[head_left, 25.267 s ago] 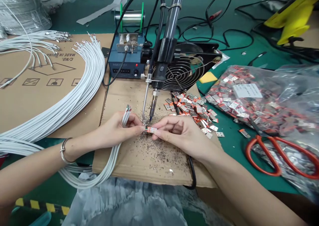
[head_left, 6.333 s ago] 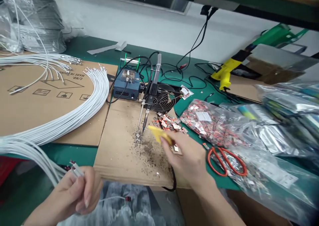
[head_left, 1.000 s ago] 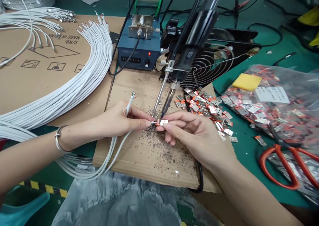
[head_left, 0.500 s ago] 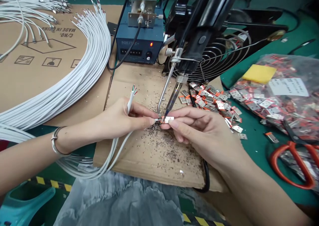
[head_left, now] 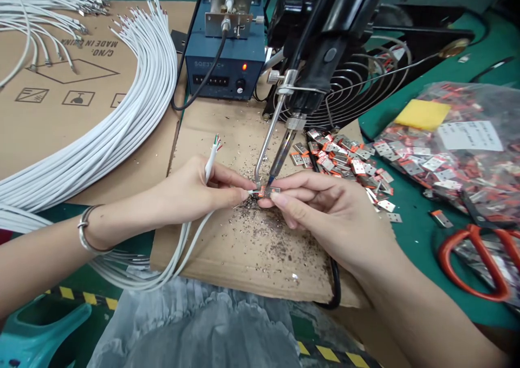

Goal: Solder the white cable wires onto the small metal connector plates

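Between thumb and fingers, my left hand (head_left: pixel 211 186) pinches the end of a white cable. A second white cable (head_left: pixel 211 159) with bared coloured wires sticks up out of the same hand. My right hand (head_left: pixel 320 203) grips a small USB plug (head_left: pixel 271 191), metal with an orange part, by its right end. The cable's wires meet the plug's left end. Directly over that joint sits the tip of a soldering iron (head_left: pixel 280 157), held in a stand. Beside it a bent metal feed tube (head_left: pixel 265 146) points at the same spot.
Loose USB plugs (head_left: pixel 341 154) lie behind my right hand, near a fan (head_left: pixel 345 97). Further right are a bag of plugs (head_left: pixel 467 151) and orange-handled scissors (head_left: pixel 471 260). A blue soldering station (head_left: pixel 223 59) stands behind; a white cable bundle (head_left: pixel 154 97) curves at left. Solder specks dot the cardboard (head_left: pixel 227 254).
Both hands have shifted very slightly left with the cable and plug. The plug's metal face has turned from bright to darker. Its joint stays under the iron tip.
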Demonstrator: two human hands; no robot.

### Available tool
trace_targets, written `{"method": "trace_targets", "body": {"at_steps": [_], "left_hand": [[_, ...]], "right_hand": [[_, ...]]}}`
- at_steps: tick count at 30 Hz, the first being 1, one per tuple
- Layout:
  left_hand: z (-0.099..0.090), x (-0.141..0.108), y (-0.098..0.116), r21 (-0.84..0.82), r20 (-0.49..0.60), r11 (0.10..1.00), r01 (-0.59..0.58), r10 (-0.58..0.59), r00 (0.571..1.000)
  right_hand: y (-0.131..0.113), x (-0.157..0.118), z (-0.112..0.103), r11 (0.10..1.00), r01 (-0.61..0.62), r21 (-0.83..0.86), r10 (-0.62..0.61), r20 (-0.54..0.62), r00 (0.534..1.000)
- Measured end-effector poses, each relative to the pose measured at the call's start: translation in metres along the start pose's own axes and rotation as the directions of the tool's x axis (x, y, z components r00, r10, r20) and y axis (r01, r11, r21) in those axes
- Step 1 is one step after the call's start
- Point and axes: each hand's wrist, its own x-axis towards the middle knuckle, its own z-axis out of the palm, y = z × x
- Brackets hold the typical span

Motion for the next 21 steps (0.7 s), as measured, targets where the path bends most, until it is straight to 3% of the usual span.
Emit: {"method": "trace_targets", "body": {"at_steps": [21], "left_hand": [[0.0013,-0.0015,-0.0038,0.001,-0.007,1.0,-0.017,0.017,1.0]], "right_hand": [[0.0022,-0.0007,-0.0036,1.0,-0.008,0.014,0.008,0.046,0.999]]}}
